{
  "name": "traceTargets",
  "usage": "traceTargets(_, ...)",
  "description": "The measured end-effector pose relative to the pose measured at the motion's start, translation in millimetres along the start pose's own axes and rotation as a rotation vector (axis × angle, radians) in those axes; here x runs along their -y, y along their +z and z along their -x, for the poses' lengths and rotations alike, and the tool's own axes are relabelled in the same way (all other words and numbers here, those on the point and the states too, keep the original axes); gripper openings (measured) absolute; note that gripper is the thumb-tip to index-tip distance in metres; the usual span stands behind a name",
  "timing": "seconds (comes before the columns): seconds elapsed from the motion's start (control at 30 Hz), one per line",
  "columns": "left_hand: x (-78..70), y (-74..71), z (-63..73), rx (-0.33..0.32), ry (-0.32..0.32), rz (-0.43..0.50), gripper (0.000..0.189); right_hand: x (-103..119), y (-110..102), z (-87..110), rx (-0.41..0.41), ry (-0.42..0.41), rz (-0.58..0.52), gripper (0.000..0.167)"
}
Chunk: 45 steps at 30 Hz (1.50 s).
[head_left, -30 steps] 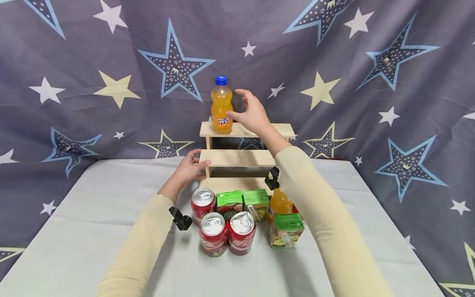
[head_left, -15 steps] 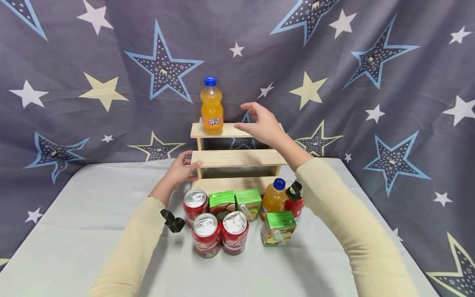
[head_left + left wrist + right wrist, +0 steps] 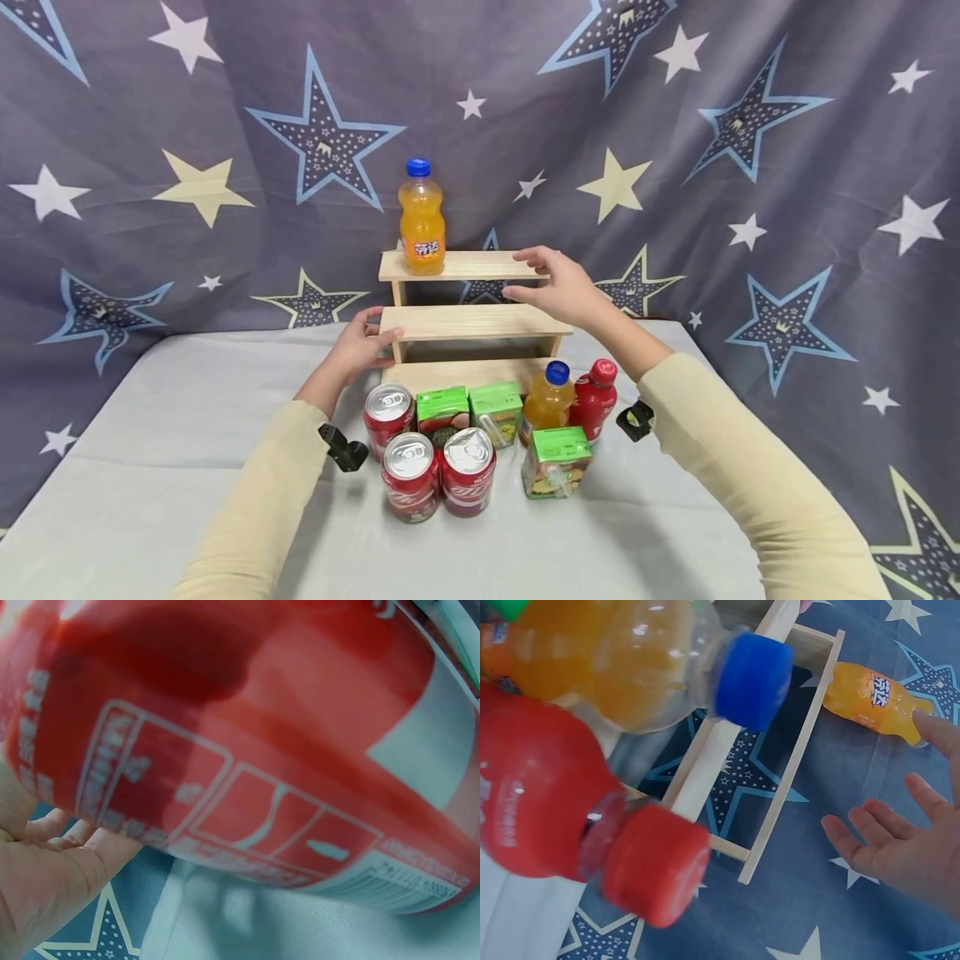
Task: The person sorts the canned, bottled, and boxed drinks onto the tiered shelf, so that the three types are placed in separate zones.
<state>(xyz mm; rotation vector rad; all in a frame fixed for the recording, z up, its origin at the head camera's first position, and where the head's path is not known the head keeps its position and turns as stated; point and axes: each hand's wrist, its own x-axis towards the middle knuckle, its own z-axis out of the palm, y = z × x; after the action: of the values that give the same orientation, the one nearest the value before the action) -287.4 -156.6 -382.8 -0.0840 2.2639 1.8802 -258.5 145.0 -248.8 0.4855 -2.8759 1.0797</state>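
A three-tier wooden shelf (image 3: 480, 321) stands against the curtain. My left hand (image 3: 358, 343) grips the left end of its middle tier, the thumb at the board's front corner. On the left part of the top tier an orange soda bottle (image 3: 422, 225) with a blue cap stands upright. My right hand (image 3: 558, 287) hovers at the right side of the shelf, holding nothing, fingers bent loosely and thumb apart. In the right wrist view the same hand (image 3: 907, 832) is apart from the soda bottle (image 3: 874, 701). A red can (image 3: 247, 735) fills most of the left wrist view.
Before the shelf stand red cola cans (image 3: 408, 479), green juice boxes (image 3: 557, 462), a second orange soda bottle (image 3: 547, 400) and a red bottle (image 3: 592, 400). All stand on a white-covered table (image 3: 225, 467). A star-patterned curtain (image 3: 480, 83) hangs behind.
My right hand has drawn away from the soda bottle on the top tier, moving right and down. The left hand keeps its grip on the shelf. The view has shifted slightly right.
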Motion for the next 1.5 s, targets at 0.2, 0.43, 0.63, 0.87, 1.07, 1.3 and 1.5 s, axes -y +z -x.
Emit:
traceTargets(0.2, -1.8, 0.5, -0.6, 0.0, 0.004, 0.006, 0.067, -12.6, -4.1, 13.5, 0.0, -0.026, -0.03, 0.056)
traceTargets(0.43, -0.6, 0.2, -0.7, -0.005, 0.006, -0.008, 0.067, -28.6, -4.4, 33.5, 0.007, 0.007, -0.06, 0.055)
traceTargets(0.63, 0.9, -0.5, -0.6, -0.013, -0.003, -0.012, 0.067, -44.7, -4.5, 50.5, 0.023, 0.007, -0.083, 0.055)
traceTargets(0.87, -0.1, 0.7, -0.2, -0.017, -0.01, -0.012, 0.066, -63.5, -5.1, 69.8, 0.056, 0.037, -0.075, 0.056)
traceTargets(1.07, -0.5, 0.5, 0.3, -0.014, -0.005, -0.008, 0.066, -78.8, -6.3, 86.0, 0.061, 0.019, -0.066, 0.054)
traceTargets(1.3, -0.8, 0.5, -0.3, -0.014, -0.004, 0.0, 0.067, -94.6, -6.3, 102.2, 0.045, 0.024, -0.055, 0.055)
traceTargets(1.5, 1.2, 0.2, -2.1, -0.017, -0.006, -0.007, 0.066, -110.3, 0.5, 111.5, 0.047, 0.041, -0.055, 0.055)
